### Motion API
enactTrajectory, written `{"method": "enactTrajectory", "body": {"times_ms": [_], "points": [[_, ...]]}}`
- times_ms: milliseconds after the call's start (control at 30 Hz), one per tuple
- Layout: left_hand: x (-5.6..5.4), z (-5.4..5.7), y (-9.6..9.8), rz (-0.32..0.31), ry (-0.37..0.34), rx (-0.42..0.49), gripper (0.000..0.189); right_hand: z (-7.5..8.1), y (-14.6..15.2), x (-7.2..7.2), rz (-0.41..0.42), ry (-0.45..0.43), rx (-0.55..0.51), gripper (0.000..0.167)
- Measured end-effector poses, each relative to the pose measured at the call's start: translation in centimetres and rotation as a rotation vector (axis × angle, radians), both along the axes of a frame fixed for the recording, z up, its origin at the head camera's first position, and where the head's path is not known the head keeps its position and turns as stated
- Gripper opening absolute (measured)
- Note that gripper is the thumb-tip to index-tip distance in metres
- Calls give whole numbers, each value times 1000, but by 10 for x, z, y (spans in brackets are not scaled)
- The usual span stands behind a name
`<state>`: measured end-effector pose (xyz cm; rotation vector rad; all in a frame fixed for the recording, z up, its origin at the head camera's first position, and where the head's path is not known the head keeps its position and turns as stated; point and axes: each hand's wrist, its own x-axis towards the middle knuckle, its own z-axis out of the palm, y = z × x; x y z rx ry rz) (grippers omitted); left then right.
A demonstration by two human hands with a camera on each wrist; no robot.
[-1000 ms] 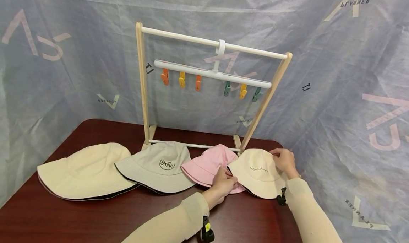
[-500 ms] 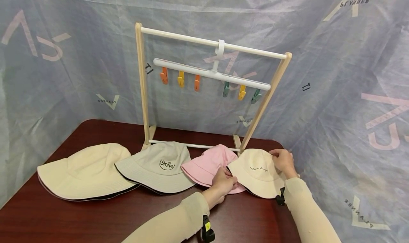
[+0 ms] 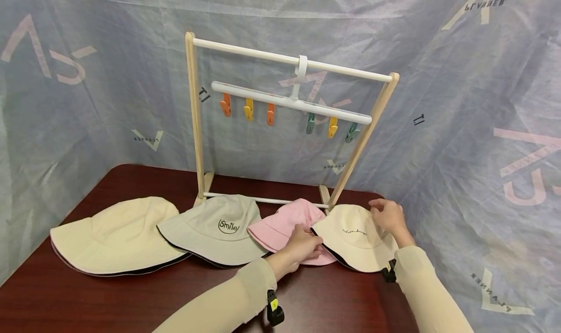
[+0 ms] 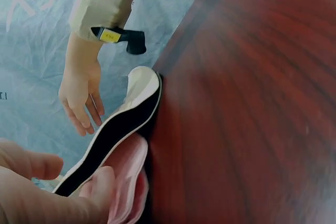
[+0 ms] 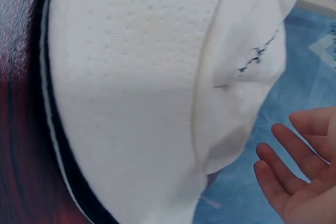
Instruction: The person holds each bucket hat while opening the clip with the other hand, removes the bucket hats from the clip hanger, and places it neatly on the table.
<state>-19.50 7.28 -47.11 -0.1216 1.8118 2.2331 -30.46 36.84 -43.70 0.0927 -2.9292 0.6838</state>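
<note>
A cream bucket hat (image 3: 355, 238) with a line of dark script and a black lining lies at the right end of a row of hats. Beside its left brim is my left hand (image 3: 302, 245), thumb and fingers parted, the fingertips at the brim edge and in front of the pink hat (image 3: 285, 226). In the left wrist view a gap shows between thumb and fingers (image 4: 100, 190), with the black-lined brim running past. My right hand (image 3: 390, 218) hovers by the cream hat's right side; the right wrist view shows its fingers (image 5: 283, 166) loosely bent, apart from the cloth.
A grey "Smile" hat (image 3: 219, 231) and a larger cream hat (image 3: 118, 235) lie further left on the dark red table (image 3: 175, 304). Behind them stands a wooden rack (image 3: 196, 119) bearing a white hanger (image 3: 263, 95) with several coloured clips. Printed cloth (image 3: 460, 177) surrounds the table.
My left hand has drawn slightly left and its hold on the cream hat's brim has loosened. My right hand has come away from the hat's crown. The hats stay in place.
</note>
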Motion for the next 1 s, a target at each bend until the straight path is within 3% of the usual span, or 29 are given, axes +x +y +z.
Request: {"method": "enactTrajectory", "body": {"times_ms": [200,367,600,733,1000], "points": [[-1,8,-18,-55,23,-25,54,15,-5,12,64,39,-45,30],[-2,14,-39,-98,72,-45,53,21,-7,20,75,62,-53,31],[-9,32,-80,-109,155,-74,44,33,-14,35,96,89,-77,34],[-13,44,-110,-101,219,-165,38,42,-21,43,104,95,-88,36],[-13,66,-175,-118,269,-329,39,58,-37,56,145,119,-106,41]]}}
